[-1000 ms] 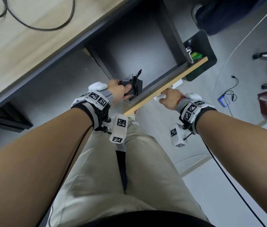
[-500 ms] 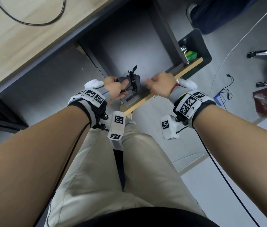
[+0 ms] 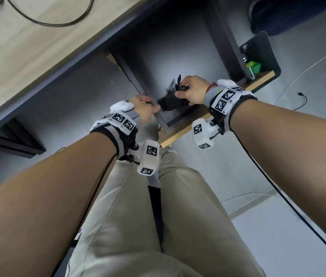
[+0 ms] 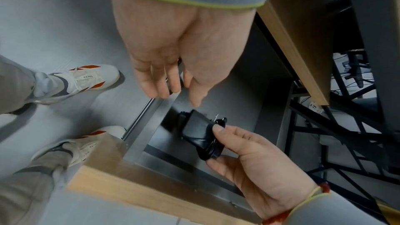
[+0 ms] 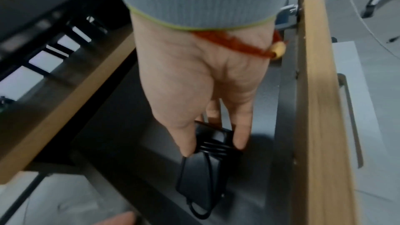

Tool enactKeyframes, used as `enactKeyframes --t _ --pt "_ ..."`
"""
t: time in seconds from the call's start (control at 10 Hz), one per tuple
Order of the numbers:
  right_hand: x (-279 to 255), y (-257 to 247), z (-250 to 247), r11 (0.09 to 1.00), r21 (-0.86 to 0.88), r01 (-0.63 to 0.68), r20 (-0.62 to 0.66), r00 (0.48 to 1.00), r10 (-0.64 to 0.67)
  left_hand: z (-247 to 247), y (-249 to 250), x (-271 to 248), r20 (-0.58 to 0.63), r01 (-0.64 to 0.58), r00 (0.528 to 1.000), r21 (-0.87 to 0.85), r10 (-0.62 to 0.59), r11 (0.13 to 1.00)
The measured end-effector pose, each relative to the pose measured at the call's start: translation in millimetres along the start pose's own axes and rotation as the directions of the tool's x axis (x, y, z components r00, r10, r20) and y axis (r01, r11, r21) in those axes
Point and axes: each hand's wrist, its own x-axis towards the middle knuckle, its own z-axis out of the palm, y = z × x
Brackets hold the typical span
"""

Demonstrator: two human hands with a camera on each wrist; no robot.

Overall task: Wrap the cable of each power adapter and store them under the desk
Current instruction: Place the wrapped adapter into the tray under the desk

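Overhead, desk cable (image 3: 44, 21), below, sneakers (image 4: 86, 78)

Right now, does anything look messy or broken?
Nothing looks broken. The right hand grips a wrapped power adapter over the open drawer. One loose cable sprawls unwrapped on the desk.

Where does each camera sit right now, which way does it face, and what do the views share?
Head: on the head, looking down at the open drawer; both forearms, legs show.
Left wrist: along the open left hand; shoes, right hand show.
Right wrist: along the right hand into the drawer.
Shared: all show the right hand gripping the wrapped power adapter.
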Motion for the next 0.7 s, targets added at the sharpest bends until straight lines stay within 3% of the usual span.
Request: enactKeyframes --t 0.1,0.2,0.4,0.5,0.7 --pt "3.8 -0.9 0.6 0.958 -0.284 0.024 0.015 1.000 -0.020 1.4 -1.9 7.0 0.004 0.025 1.000 0.026 -0.025 0.999" --pt "7.2 -1.1 10.2 0.929 -0.367 0.057 0.050 0.998 -0.042 4.5 -2.5 13.7 0.004 0.027 1.000 0.071 -0.028 0.997" --pt "21.1 7.2 31.9 0.942 -0.335 0.002 0.014 1.000 0.002 6.6 -8.8 22.6 -0.044 0.008 0.999 0.048 -0.006 0.999" --pt "28.6 10.6 37.1 0.945 -0.314 -0.091 -0.064 0.995 0.074 1.8 -6.6 27.1 0.020 0.065 0.998 0.006 -0.065 0.998" --pt "31.0 3.1 43.4 0.903 -0.399 -0.162 -0.146 0.983 0.112 6.8 -5.3 20.5 0.038 0.034 0.999 0.010 -0.034 0.999"
